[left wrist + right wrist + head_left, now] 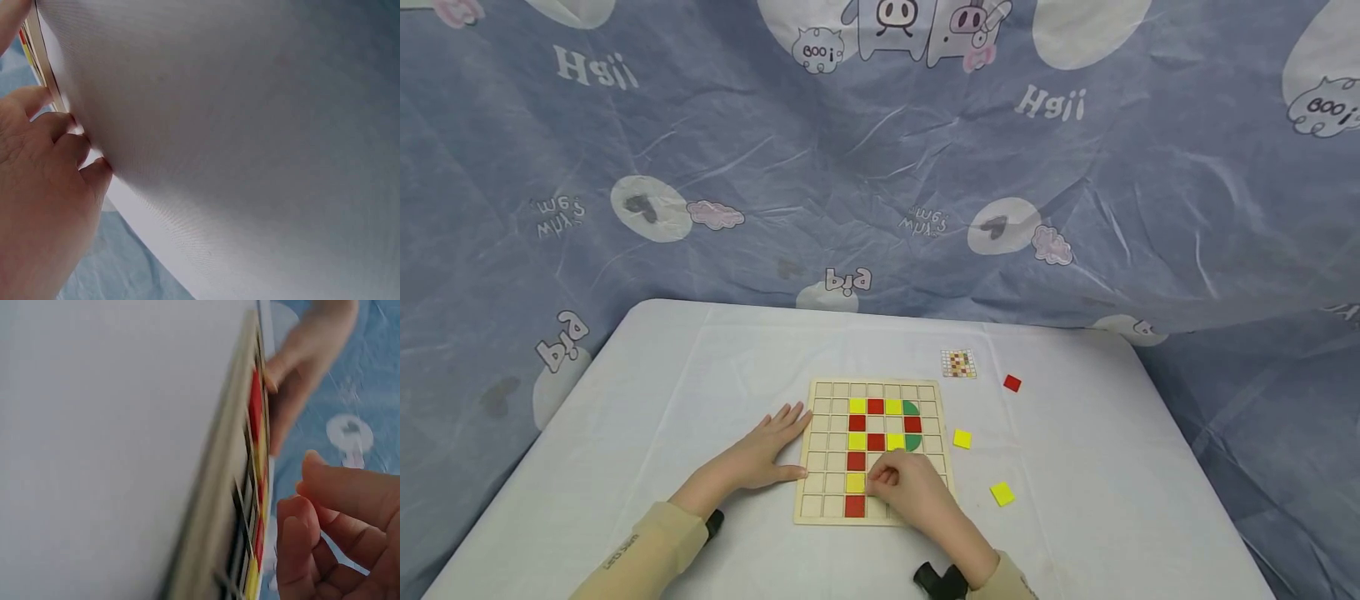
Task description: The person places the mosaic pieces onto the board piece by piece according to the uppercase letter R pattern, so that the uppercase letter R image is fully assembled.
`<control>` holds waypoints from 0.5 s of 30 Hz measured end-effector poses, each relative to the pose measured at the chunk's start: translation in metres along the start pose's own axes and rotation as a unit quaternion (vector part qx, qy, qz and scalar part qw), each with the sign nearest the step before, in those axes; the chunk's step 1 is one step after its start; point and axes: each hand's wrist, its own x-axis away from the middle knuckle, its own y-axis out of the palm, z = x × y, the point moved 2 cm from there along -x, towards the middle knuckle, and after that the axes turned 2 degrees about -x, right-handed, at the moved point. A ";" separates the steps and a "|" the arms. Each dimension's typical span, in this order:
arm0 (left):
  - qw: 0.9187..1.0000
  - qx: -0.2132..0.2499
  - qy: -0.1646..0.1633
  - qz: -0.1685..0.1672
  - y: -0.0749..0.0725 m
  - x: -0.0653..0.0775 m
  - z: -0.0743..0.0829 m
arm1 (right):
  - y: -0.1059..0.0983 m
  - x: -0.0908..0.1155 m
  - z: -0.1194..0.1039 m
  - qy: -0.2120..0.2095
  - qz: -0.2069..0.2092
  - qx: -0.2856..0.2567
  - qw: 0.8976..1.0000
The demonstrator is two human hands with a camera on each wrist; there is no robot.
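Note:
A square wooden grid board [812, 505] lies on the table, holding several red and yellow square tiles and two green rounded pieces [912, 407]. My left hand [763, 454] rests at its left edge, fingers spread; in the left wrist view the fingertips touch the board's side [42, 56]. Over the lower right of the board is my right hand [913, 487], fingers curled beside a yellow tile [855, 483] that sits above a red tile [854, 506]. In the right wrist view nothing shows between the right hand's fingertips [306, 506]. That hand hides some lower-right cells.
Right of the board lie two loose yellow tiles [962, 439] and a loose red tile [1012, 383]. A small pattern card [958, 364] is behind the board's right corner. The white tablecloth [737, 350] covers the table; a blue printed curtain [850, 167] hangs behind it.

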 end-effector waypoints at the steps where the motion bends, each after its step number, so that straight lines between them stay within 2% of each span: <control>1: 1.000 0.000 0.001 0.000 0.000 0.000 0.000 | -0.007 -0.001 0.004 0.007 0.013 -0.002 1.000; 5: 1.000 -0.005 -0.003 -0.002 0.002 -0.001 0.000 | -0.036 -0.005 0.024 0.058 0.062 -0.026 0.996; 9: 1.000 -0.008 -0.007 -0.003 0.003 -0.002 -0.001 | -0.063 -0.010 0.049 0.109 0.101 -0.027 0.989; 12: 1.000 -0.009 -0.007 -0.002 0.003 -0.003 -0.001 | -0.078 -0.012 0.068 0.139 0.113 -0.013 0.984; 15: 1.000 -0.008 -0.005 0.001 0.003 -0.002 -0.001 | -0.087 -0.012 0.083 0.163 0.106 -0.004 0.981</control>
